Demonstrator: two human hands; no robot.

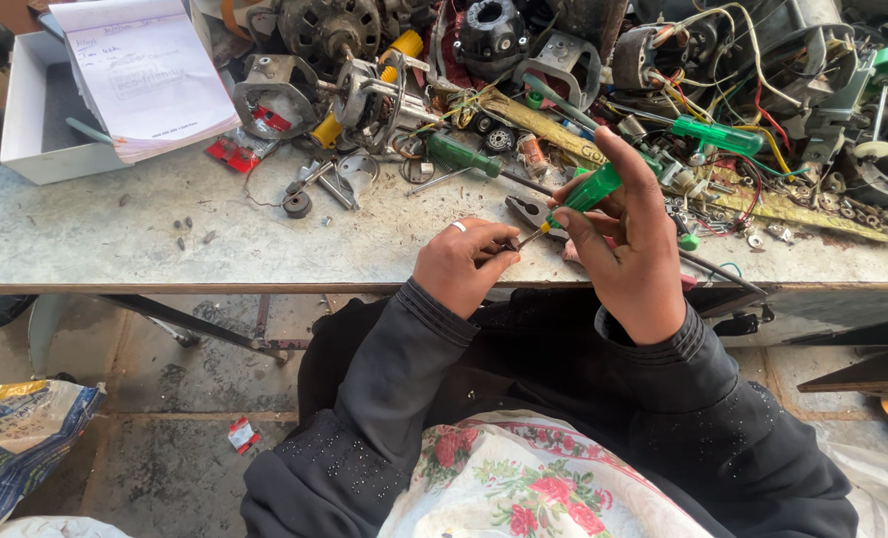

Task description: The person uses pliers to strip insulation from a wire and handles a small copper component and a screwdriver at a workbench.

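Observation:
My right hand (631, 247) grips a green-handled screwdriver (589, 189) and tilts it down to the left. Its metal tip meets a small part pinched in the fingers of my left hand (461, 264), which wears a ring. The part itself is mostly hidden by the fingers. Both hands hover over the front edge of a worn metal workbench (165, 234). Pliers (529, 211) lie on the bench just behind the hands. Black sleeves cover both my forearms.
Motor parts (344, 60), coloured wires (733, 60), more green-handled screwdrivers (469, 157) and loose screws crowd the bench's far side. A notepad (145, 75) rests on a white box (25, 130) at far left. A sack (15, 438) lies on the floor at lower left.

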